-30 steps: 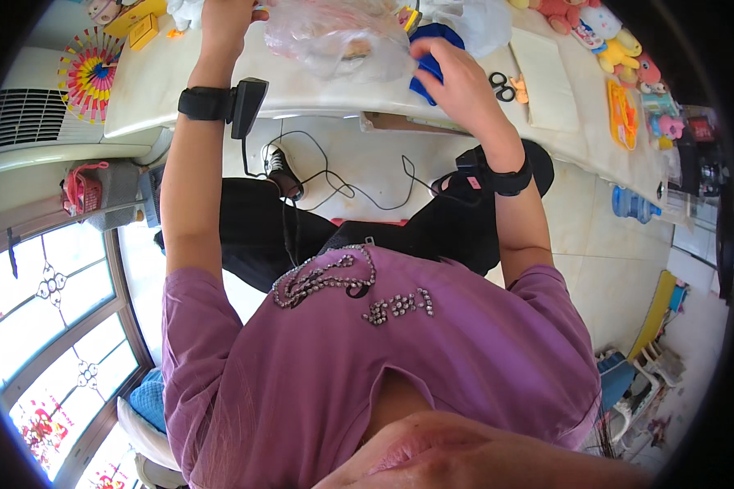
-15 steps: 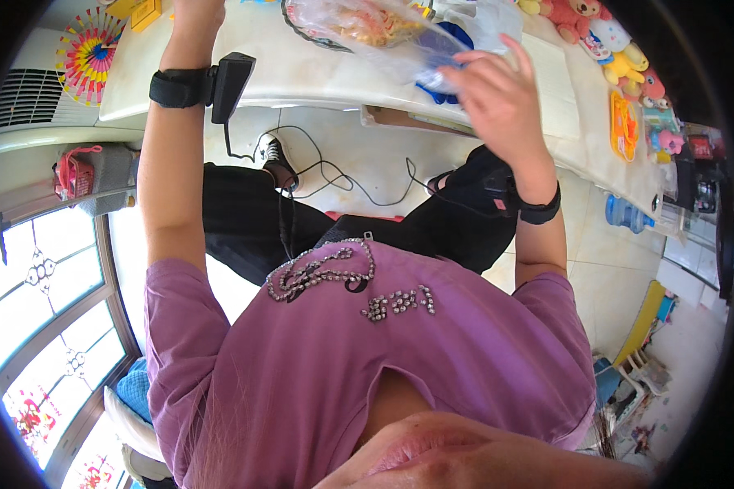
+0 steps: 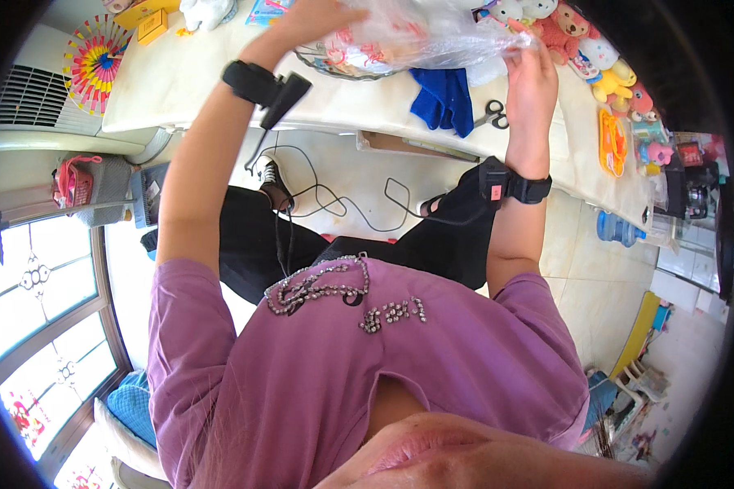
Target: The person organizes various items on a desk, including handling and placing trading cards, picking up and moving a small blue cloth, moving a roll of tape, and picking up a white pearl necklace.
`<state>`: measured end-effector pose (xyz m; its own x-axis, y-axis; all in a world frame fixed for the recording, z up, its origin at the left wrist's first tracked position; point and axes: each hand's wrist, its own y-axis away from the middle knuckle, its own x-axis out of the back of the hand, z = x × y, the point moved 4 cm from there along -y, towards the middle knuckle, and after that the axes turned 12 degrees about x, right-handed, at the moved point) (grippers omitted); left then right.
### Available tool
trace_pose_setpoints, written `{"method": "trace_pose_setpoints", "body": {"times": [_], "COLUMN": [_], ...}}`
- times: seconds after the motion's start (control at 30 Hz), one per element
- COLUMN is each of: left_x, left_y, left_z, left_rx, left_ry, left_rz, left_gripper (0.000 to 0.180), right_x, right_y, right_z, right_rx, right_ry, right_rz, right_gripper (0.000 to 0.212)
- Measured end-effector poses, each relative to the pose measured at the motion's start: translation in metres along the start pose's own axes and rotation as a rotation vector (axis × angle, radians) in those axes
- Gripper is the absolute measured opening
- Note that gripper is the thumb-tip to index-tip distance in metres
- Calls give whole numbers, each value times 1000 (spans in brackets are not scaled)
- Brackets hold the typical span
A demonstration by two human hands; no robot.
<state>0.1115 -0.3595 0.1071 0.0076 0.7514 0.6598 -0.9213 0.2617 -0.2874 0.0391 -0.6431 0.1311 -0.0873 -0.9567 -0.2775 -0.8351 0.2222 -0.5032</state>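
Observation:
A clear plastic bag [image 3: 457, 41] stretches across the far side of the table. My right hand [image 3: 533, 85] has its fingers closed on the bag's right end. My left hand [image 3: 314, 23] reaches to the bag's left side with fingers stretched out; the fingertips are partly lost against the plastic. Beneath the bag stands a dark-rimmed basket [image 3: 322, 67] holding red and pale things, blurred by the film. A folded blue cloth [image 3: 444, 102] lies at the table's near edge, between my hands. Black-handled scissors [image 3: 495, 114] rest beside the cloth, close to my right wrist.
Plush toys [image 3: 569, 31] crowd the table's far right, with an orange plastic item [image 3: 612, 143] nearer. A yellow box [image 3: 152, 27], a white figure [image 3: 207, 12] and a colourful pinwheel [image 3: 98, 61] are at the left. A cable [image 3: 359, 218] loops over the floor under the table [image 3: 220, 98].
My left hand came in from the upper left to the bag. My right hand moved right and closed on the bag, stretching it sideways. The blue cloth and scissors are now uncovered.

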Motion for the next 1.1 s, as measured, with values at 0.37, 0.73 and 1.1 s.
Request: {"method": "trace_pose_setpoints", "body": {"times": [0.37, 0.73, 1.1], "left_x": [15, 89, 59], "left_y": [62, 84, 83], "left_z": [58, 24, 68], "left_rx": [-27, 30, -59], "left_ry": [165, 838, 1054], "left_rz": [-47, 65, -569], "left_gripper": [64, 14, 83], "right_x": [-83, -76, -36], "right_y": [59, 77, 34], "right_z": [-17, -12, -56], "right_rx": [114, 412, 132], "right_ry": [733, 875, 600], "right_rz": [-798, -907, -323], "right_gripper": [35, 16, 12]}}
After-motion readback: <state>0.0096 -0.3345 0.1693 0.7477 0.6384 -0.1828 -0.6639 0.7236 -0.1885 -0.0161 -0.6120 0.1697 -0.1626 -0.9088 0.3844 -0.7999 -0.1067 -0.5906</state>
